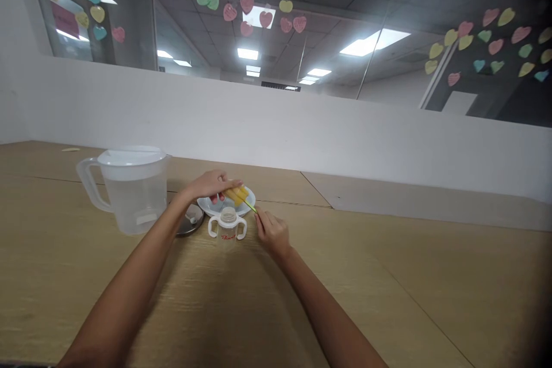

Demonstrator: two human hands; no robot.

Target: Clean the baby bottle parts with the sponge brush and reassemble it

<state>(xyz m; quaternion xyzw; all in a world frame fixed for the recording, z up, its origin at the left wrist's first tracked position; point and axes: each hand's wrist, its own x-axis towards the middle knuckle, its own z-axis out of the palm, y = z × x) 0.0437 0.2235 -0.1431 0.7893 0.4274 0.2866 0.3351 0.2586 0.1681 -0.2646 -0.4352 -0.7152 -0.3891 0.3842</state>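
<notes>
My left hand [213,184] is closed on a soft-looking yellow piece [238,194], perhaps a sponge, over a white plate [207,208]. From the yellow piece a thin yellow-green stick [250,206] runs down to my right hand [272,231], whose fingers are wrapped round its end. Whether stick and yellow piece are one object, I cannot tell. Just in front of the plate stands a clear baby bottle [227,230], upright and uncapped, with two white side handles and red print.
A large clear pitcher [133,195] with a white lid and handle stands at left. Partly behind my left forearm lies a round metal dish [192,219] with a small pale item on it. A white wall [259,126] closes off the wooden table's [366,276] far side.
</notes>
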